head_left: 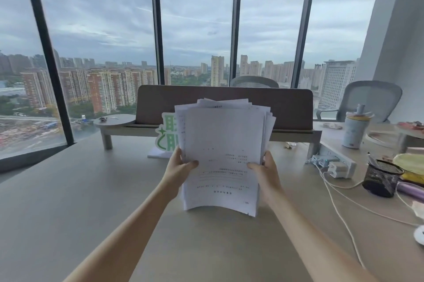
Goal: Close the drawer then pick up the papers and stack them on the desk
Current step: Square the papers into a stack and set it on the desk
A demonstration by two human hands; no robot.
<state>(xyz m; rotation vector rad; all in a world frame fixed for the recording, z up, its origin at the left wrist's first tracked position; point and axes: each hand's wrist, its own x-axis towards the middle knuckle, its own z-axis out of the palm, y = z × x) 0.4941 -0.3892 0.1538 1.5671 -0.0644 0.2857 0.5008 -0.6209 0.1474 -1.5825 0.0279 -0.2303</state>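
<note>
A bundle of white printed papers stands upright over the middle of the pale desk, its sheets fanned unevenly at the top and its bottom edge curled just above the desktop. My left hand grips the bundle's left edge with the thumb across the front sheet. My right hand grips the right edge the same way. No drawer is in view.
Behind the papers are a green-and-white sign and a brown divider panel on a low shelf. To the right lie a power strip with chargers, white cables, a black mesh pen cup and a tall cup. Floor-to-ceiling windows stand beyond.
</note>
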